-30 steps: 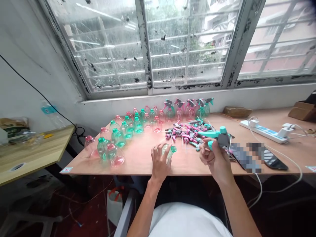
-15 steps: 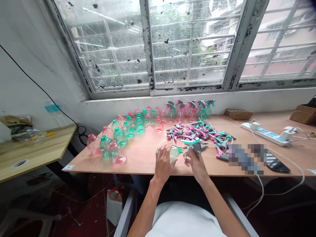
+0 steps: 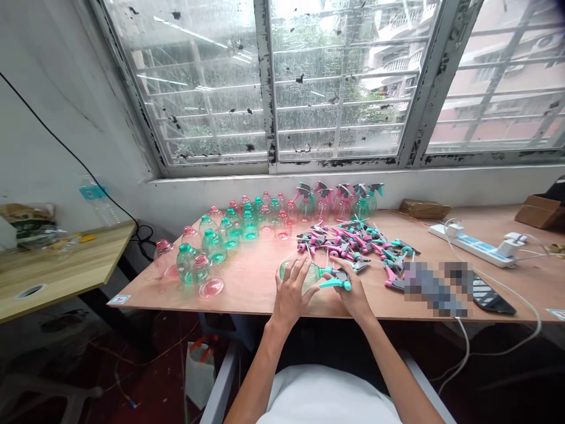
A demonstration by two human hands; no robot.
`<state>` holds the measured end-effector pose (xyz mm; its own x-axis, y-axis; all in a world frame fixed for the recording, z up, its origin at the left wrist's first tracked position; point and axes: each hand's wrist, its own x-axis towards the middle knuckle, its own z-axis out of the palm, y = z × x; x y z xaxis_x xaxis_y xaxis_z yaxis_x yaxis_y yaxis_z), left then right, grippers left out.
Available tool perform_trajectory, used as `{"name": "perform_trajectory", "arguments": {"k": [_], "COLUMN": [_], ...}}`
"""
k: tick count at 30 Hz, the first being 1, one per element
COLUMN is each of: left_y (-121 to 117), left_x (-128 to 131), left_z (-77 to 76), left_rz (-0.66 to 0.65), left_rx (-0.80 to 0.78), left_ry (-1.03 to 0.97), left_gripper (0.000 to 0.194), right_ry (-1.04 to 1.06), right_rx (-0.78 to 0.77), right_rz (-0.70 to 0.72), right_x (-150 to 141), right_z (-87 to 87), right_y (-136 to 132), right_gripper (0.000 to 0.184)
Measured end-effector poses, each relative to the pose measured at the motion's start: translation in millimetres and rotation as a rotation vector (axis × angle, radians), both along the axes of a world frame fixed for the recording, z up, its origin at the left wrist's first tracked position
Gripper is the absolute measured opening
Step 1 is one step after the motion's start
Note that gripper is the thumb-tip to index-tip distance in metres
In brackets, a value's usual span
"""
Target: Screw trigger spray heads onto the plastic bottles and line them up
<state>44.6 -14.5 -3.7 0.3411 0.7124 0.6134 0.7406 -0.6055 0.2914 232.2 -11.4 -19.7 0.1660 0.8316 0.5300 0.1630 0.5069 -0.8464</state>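
My left hand [image 3: 291, 288] is wrapped over a clear green plastic bottle [image 3: 312, 272], which lies on its side with its neck to the right. At that neck is a teal and grey trigger spray head [image 3: 338, 279], gripped by the fingers of my right hand [image 3: 353, 294]. The spray head meets the bottle's mouth, and its teal trigger points toward me. Whether the thread is engaged cannot be made out. Just beyond my hands lies a heap of loose pink, teal and grey spray heads [image 3: 348, 238].
Open green bottles [image 3: 215, 246] and pink bottles [image 3: 164, 259] stand at the left. Bottles fitted with spray heads [image 3: 323, 203] line the wall. To the right are a power strip [image 3: 472, 244], a phone [image 3: 492, 294], cables and a brown packet [image 3: 424, 208].
The spray head has turned, its trigger swinging from the far side to the near side. My right hand has shifted with it, closer to the bottle, which my left hand still holds.
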Motion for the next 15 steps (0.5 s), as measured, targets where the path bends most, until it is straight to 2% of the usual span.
{"name": "perform_trajectory", "arguments": {"k": [8, 11, 15], "left_y": [15, 23, 48], "left_x": [-9, -12, -21], "left_z": [-16.6, -15.1, -7.2], "left_rz": [0.002, 0.095, 0.202], "left_rx": [-0.061, -0.106, -0.235], "left_ry": [-0.291, -0.465, -0.632], "left_gripper": [0.047, 0.047, 0.04], "right_ry": [-0.218, -0.257, -0.291], "right_rx": [-0.059, -0.066, -0.078], "right_rz": [0.097, 0.108, 0.125], "right_x": [9, 9, 6], "right_z": [-1.5, 0.6, 0.9], "right_y": [35, 42, 40], "right_gripper": [0.027, 0.025, 0.019]}}
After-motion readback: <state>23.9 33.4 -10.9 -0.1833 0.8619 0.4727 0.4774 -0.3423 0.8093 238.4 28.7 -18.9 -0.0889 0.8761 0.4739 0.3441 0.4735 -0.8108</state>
